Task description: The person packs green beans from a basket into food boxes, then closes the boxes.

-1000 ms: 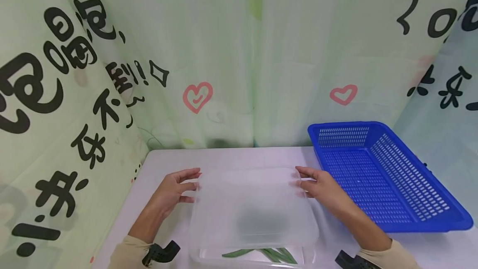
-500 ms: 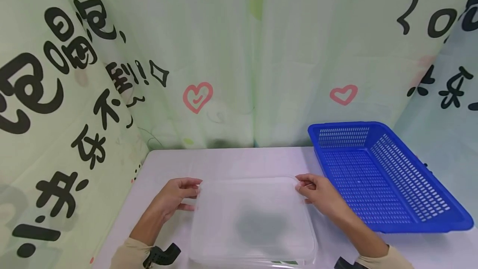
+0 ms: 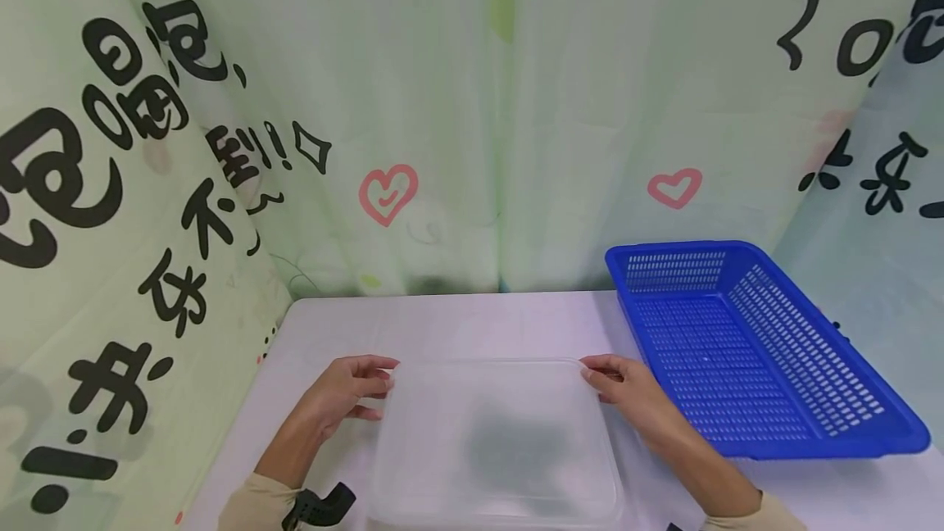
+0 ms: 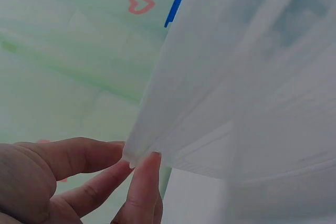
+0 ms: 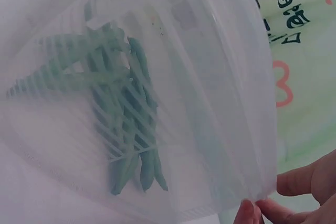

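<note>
A frosted, see-through plastic lid [image 3: 501, 441] lies over a clear plastic box at the front middle of the table. My left hand [image 3: 342, 396] pinches the lid's far left corner between thumb and fingers, as the left wrist view shows up close. At the far right corner, my right hand [image 3: 627, 388] pinches the lid's edge in the same way. Through the plastic, the right wrist view shows several long green pods [image 5: 123, 108], like green beans, bunched inside. From the head they are just a dark blur under the lid.
A blue perforated plastic basket [image 3: 730, 367] stands on the right of the white-covered table [image 3: 457, 322], near my right forearm. Pale green curtains [image 3: 575, 121] with black lettering and pink hearts hang behind the table and along both sides.
Both hands have lowered the lid's far edge toward me. Its near edge, which left green pods showing a second ago, now covers them. The basket has stayed in place.
</note>
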A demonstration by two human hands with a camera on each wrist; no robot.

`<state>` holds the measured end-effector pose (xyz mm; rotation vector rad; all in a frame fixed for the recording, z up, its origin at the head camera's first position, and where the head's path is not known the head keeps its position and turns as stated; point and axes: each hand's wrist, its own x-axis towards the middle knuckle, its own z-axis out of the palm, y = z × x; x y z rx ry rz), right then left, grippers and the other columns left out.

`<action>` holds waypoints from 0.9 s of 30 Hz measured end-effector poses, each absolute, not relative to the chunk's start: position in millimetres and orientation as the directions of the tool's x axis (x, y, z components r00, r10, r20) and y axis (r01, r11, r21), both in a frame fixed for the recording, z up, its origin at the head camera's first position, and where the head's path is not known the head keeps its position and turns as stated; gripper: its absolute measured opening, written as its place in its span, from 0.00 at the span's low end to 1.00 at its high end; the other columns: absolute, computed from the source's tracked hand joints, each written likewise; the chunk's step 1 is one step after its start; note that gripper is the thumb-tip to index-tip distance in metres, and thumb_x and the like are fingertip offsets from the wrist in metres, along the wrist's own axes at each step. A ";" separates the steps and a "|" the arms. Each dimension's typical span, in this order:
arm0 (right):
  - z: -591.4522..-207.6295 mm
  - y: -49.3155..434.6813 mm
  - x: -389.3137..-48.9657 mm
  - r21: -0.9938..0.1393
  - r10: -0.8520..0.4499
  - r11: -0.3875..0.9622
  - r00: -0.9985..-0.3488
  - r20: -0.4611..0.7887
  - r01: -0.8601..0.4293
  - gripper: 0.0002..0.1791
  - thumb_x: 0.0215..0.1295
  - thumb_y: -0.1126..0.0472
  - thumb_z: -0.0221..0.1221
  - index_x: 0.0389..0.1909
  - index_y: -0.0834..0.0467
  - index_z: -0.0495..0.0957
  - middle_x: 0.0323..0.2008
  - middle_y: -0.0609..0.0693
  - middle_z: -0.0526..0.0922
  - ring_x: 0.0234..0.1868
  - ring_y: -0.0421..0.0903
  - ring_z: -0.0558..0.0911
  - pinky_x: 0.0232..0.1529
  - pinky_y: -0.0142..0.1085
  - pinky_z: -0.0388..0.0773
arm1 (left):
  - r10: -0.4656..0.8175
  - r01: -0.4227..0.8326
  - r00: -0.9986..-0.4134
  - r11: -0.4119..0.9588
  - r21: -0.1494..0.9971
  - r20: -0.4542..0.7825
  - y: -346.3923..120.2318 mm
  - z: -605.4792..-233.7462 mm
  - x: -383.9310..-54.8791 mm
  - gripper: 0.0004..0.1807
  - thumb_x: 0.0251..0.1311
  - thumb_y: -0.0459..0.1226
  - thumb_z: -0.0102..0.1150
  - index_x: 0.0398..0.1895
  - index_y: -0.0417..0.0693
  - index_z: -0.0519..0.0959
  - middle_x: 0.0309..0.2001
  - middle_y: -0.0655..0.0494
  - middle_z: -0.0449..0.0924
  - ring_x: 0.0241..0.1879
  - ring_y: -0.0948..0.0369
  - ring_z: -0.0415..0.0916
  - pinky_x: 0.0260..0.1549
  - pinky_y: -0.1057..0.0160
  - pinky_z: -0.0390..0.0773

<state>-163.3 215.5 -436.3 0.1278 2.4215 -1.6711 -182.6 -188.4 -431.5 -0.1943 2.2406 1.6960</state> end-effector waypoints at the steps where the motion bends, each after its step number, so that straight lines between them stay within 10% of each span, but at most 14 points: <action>1: -436.4 215.1 -163.3 -0.913 -0.035 0.363 -0.976 -0.214 0.187 0.25 0.76 0.56 0.56 0.62 0.72 0.73 0.55 0.61 0.80 0.52 0.47 0.78 0.50 0.38 0.81 | 0.086 -0.297 -0.939 0.287 0.911 -0.333 -188.5 -431.7 -182.5 0.18 0.66 0.31 0.62 0.58 0.40 0.81 0.46 0.49 0.81 0.40 0.57 0.79 0.31 0.60 0.86; 27: -441.4 201.2 -171.8 -0.872 0.063 0.464 -0.988 -0.144 0.157 0.17 0.74 0.58 0.58 0.52 0.68 0.81 0.36 0.53 0.79 0.36 0.45 0.74 0.30 0.32 0.73 | -0.005 -0.292 -0.951 0.325 0.899 -0.308 -179.3 -431.7 -181.6 0.12 0.67 0.33 0.61 0.51 0.39 0.84 0.42 0.48 0.83 0.37 0.55 0.79 0.31 0.58 0.87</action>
